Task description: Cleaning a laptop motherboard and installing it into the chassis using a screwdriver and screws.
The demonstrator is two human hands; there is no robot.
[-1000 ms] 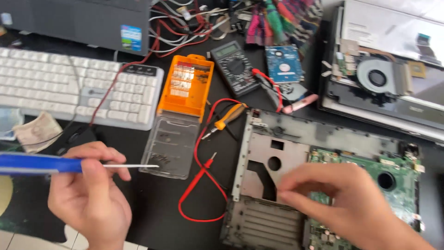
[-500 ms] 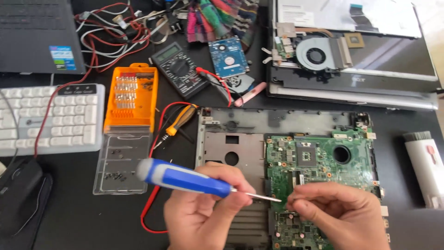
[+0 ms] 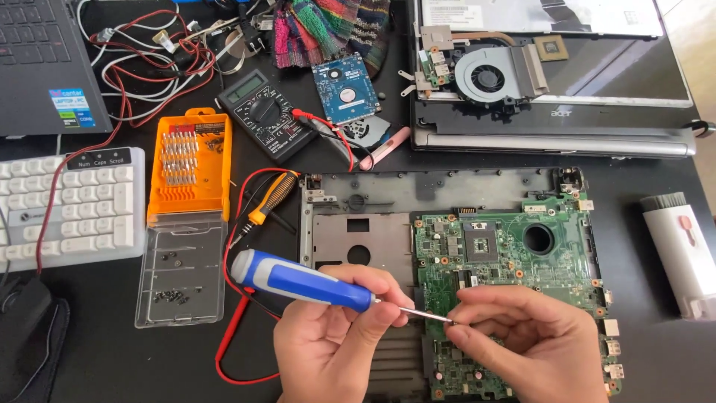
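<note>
Two bare hands in view: left hand (image 3: pixel 332 351), right hand (image 3: pixel 533 347). No gloves, rings or watch seen. Wrists bare, nails short and unpainted.

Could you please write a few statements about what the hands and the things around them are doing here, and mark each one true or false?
1. The left hand holds a blue-handled screwdriver. True.
2. The right hand rests on the white keyboard. False: its fingers pinch at the screwdriver's tip, above the green circuit board.
3. The orange bit case lies shut. False: it lies open, its clear lid folded out towards the person.
4. A black multimeter lies beside the bit case. True.
5. The screwdriver's tip points towards the keyboard. False: it points towards the right hand.
</note>
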